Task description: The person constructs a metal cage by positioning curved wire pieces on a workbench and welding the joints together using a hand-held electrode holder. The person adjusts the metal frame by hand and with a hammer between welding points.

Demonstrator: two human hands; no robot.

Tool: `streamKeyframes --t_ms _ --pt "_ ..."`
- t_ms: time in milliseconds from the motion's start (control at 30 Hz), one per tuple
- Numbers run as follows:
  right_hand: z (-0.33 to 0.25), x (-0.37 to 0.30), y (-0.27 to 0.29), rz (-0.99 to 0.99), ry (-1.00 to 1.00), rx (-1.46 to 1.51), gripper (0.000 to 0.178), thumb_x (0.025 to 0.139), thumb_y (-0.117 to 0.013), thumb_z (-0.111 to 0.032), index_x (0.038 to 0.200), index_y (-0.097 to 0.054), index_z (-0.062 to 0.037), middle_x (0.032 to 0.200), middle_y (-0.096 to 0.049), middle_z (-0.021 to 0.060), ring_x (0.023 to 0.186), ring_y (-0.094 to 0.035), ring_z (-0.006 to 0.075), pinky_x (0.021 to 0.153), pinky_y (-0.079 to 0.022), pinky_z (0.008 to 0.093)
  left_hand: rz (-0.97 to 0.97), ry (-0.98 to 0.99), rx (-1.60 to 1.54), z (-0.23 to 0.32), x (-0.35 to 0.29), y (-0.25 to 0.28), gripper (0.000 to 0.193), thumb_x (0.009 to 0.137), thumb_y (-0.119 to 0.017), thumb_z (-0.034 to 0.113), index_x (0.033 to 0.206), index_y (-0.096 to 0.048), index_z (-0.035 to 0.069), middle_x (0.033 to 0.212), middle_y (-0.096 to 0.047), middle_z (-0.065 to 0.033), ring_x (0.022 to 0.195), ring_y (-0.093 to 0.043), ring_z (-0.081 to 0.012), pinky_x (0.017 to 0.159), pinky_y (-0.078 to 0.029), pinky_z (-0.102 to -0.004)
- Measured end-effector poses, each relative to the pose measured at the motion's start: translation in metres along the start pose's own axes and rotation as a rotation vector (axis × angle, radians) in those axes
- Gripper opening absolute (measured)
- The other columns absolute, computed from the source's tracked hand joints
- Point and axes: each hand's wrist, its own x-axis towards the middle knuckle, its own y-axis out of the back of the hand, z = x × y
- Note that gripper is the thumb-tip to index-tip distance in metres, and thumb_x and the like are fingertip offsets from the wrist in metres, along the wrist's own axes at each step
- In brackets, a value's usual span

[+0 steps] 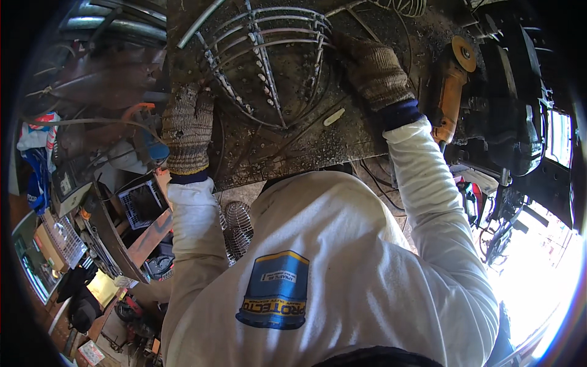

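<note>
A half-round metal rod frame [264, 46] lies on the dark, worn worktable [361, 131], its ribs meeting at a point on the near side. Pale weld lumps dot the ribs. My right hand [378, 72], in a brown knitted glove, has its fingers closed at the right rim of the frame; the fingertips are in shadow. At the table's left edge, left of the frame, rests my left hand [188, 131] in a matching glove. Its thumb stands apart from the fingers, and nothing shows in it.
An orange angle grinder [451, 101] with a round disc lies to the right. A small pale strip [334, 117] is near the front edge. A loose metal rod [202, 23] lies at the far left of the table. Wire baskets [237, 225] stand below the table.
</note>
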Motion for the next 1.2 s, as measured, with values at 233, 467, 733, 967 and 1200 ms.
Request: streamKeyframes --t_ms 233,467,733,967,1200 --pt "0.009 0.007 0.022 -0.013 0.014 0.18 0.041 0.094 -0.064 -0.031 0.129 -0.064 -0.0103 0.121 -0.068 0.0176 0.116 -0.063 0.0338 0.098 -0.05 0.0399 0.057 -0.002 -0.079 0.005 0.001 0.0 0.028 0.093 -0.065 0.029 0.115 -0.071 0.012 0.113 -0.071 -0.0124 0.099 -0.069 -0.0315 0.087 -0.054 -0.0413" --pt "0.038 -0.006 0.075 0.198 -0.227 0.549 0.04 0.093 -0.062 -0.029 0.127 -0.065 -0.0081 0.116 -0.069 0.0186 0.111 -0.065 0.035 0.094 -0.052 0.0415 -0.044 -0.145 0.428 0.0 -0.001 -0.006 0.03 0.094 -0.063 0.024 0.122 -0.068 0.014 0.119 -0.07 -0.0074 0.104 -0.068 -0.0262 0.088 -0.054 -0.0391" --pt "0.017 -0.016 0.045 0.029 -0.035 0.258 0.038 0.092 -0.06 -0.027 0.124 -0.065 -0.0058 0.111 -0.07 0.0203 0.106 -0.066 0.0369 0.089 -0.053 0.0435 -0.117 -0.368 0.722 -0.034 -0.017 -0.016 0.043 0.099 -0.045 0.029 0.141 -0.052 0.018 0.144 -0.053 -0.0056 0.13 -0.05 -0.0176 0.107 -0.04 -0.0442" --pt "-0.009 0.0 0.029 0.013 0.211 -0.015 0.035 0.093 -0.061 -0.028 0.119 -0.067 -0.0047 0.11 -0.071 0.0189 0.103 -0.067 0.0358 0.088 -0.053 0.0418 -0.042 -0.225 0.605 0.007 0.005 -0.006 0.033 0.095 -0.056 0.022 0.125 -0.065 0.014 0.127 -0.065 -0.0058 0.115 -0.063 -0.0231 0.09 -0.054 -0.0408" --pt "0.0 0.001 -0.002 0.105 0.139 -0.045 0.032 0.092 -0.06 -0.028 0.113 -0.07 -0.0063 0.106 -0.071 0.0179 0.101 -0.068 0.0354 0.087 -0.053 0.0417 0.006 -0.156 0.317 -0.005 -0.004 -0.007 0.025 0.095 -0.061 0.032 0.112 -0.071 0.016 0.111 -0.071 -0.009 0.098 -0.068 -0.0304 0.084 -0.055 -0.044"
